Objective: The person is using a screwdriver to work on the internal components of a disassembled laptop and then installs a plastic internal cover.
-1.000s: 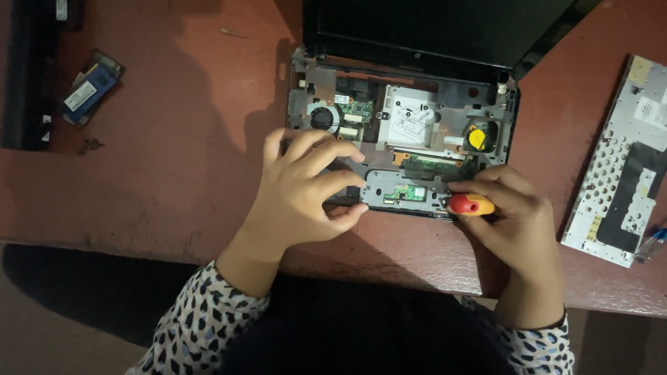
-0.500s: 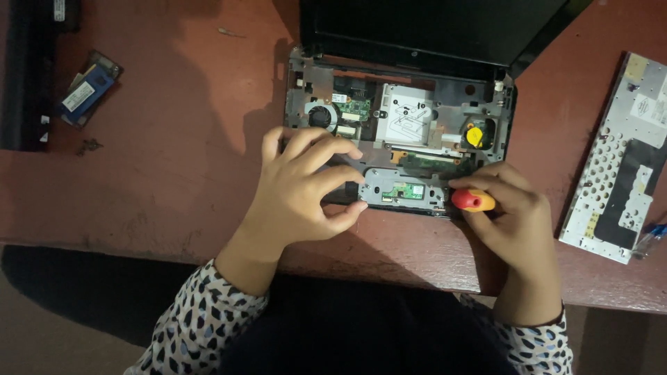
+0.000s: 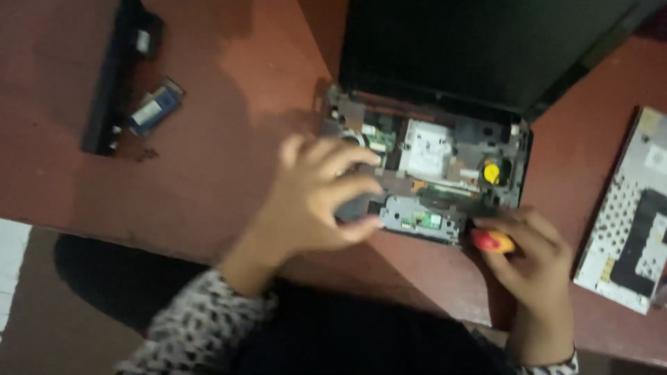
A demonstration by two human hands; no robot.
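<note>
An opened small laptop (image 3: pixel 445 167) lies on the reddish table (image 3: pixel 229 139) with its keyboard removed, its circuit board and a yellow round part (image 3: pixel 492 172) showing. My left hand (image 3: pixel 316 198) rests on the laptop's front left corner, fingers spread and curled over the base. My right hand (image 3: pixel 531 260) grips a screwdriver with a red and yellow handle (image 3: pixel 492 241) at the laptop's front right edge. The screwdriver's tip is hidden. The dark screen (image 3: pixel 479 48) stands open behind.
The detached keyboard (image 3: pixel 625 222) lies face down at the right. A long black battery (image 3: pixel 111 76) and a small blue-labelled module (image 3: pixel 154 110) lie at the far left. The table's near edge runs just below my hands.
The camera view has shifted and tilted, blurring the picture. Both hands stay on the laptop's front edge, the right still holding the screwdriver.
</note>
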